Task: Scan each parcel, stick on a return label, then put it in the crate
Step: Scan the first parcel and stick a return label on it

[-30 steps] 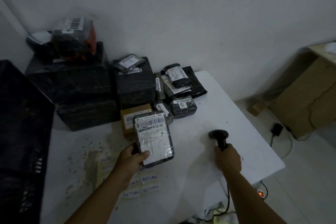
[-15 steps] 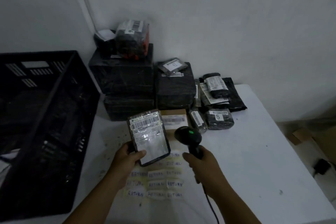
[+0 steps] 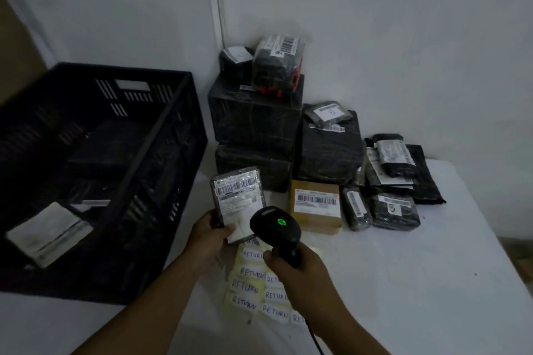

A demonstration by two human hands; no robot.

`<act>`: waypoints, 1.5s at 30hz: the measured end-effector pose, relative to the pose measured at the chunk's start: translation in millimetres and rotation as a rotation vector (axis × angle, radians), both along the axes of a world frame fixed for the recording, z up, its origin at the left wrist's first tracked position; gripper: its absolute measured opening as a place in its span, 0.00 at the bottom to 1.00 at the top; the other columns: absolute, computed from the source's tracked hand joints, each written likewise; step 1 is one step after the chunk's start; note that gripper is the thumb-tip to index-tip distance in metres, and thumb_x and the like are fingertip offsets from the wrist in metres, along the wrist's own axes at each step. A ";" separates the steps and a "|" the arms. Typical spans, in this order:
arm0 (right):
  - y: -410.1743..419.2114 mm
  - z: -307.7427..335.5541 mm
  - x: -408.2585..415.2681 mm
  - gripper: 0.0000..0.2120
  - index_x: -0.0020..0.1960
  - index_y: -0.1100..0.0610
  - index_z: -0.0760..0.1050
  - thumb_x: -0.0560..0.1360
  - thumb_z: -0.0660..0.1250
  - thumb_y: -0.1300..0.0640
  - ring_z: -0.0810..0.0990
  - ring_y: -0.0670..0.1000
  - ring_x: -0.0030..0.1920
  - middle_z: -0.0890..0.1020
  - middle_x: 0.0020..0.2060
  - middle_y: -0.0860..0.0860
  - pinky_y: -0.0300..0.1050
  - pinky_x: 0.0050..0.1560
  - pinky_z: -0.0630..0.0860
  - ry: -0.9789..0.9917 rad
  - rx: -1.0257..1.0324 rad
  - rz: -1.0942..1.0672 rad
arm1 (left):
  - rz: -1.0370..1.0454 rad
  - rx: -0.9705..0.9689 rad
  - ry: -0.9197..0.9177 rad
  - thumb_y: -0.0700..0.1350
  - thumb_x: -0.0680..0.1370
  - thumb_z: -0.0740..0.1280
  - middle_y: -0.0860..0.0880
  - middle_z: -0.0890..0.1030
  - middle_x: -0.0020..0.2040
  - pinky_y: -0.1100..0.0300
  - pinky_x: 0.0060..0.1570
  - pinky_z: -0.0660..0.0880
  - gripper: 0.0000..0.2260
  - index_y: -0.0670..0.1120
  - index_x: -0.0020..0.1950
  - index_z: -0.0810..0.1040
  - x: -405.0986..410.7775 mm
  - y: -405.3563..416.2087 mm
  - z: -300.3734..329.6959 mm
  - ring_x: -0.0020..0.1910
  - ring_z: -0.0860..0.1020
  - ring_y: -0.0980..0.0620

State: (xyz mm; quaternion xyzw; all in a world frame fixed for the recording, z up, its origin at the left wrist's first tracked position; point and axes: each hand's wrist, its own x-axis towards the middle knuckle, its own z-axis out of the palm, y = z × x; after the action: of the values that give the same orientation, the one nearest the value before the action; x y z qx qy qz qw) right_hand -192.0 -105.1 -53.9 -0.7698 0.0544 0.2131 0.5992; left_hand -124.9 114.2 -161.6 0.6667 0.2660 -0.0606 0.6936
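My left hand point(image 3: 208, 235) grips a small black parcel point(image 3: 238, 196) by its lower edge, tilted up, its white barcode label facing me. My right hand point(image 3: 300, 271) holds a black handheld scanner point(image 3: 275, 226) by the handle. Its head sits just in front of the parcel's lower right corner, with a green light lit on top. Below both hands, several pale "RETURN" labels point(image 3: 249, 287) lie on the white table point(image 3: 418, 282). A black slatted crate point(image 3: 161, 135) stands at the left with a few parcels inside.
Against the back wall sit stacked black boxes point(image 3: 253, 124) with wrapped parcels on top. A brown box point(image 3: 315, 206) with a barcode and several small black bagged parcels point(image 3: 393, 210) lie to the right. The scanner's cable runs down past my right forearm.
My right hand has lifted the scanner from the table's right side and brought it up to the parcel; its green light came on. My view has swung left, bringing the crate in.
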 end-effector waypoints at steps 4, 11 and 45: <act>0.3 0.4 -1.7 0.12 0.39 0.51 0.70 0.76 0.70 0.49 0.66 0.43 0.25 0.71 0.25 0.44 0.40 0.34 0.67 -0.005 -0.013 -0.006 | -0.004 0.052 0.027 0.35 0.75 0.73 0.48 0.84 0.57 0.43 0.59 0.78 0.17 0.47 0.62 0.79 2.9 -1.5 -7.2 0.55 0.82 0.47; -0.8 -1.4 -4.6 0.12 0.40 0.51 0.71 0.76 0.70 0.48 0.67 0.42 0.25 0.72 0.25 0.44 0.38 0.33 0.67 -0.021 -0.038 -0.005 | -0.009 0.060 0.022 0.33 0.75 0.72 0.46 0.83 0.59 0.43 0.62 0.76 0.18 0.45 0.63 0.79 1.2 -3.3 -12.2 0.57 0.81 0.46; -122.9 -127.9 10.7 0.17 0.59 0.55 0.74 0.77 0.65 0.44 0.77 0.60 0.51 0.80 0.49 0.55 0.56 0.52 0.77 0.036 -0.803 -0.428 | 0.108 0.208 0.205 0.49 0.78 0.71 0.47 0.84 0.50 0.42 0.55 0.80 0.10 0.47 0.56 0.83 1.1 5.7 -33.4 0.49 0.82 0.43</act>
State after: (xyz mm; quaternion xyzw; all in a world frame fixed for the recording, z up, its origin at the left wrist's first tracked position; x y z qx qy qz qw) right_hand -181.4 -228.1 -181.8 -0.9088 0.3010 0.0598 0.2827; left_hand -123.8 119.9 -195.1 0.7101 0.3757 -0.0632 0.5921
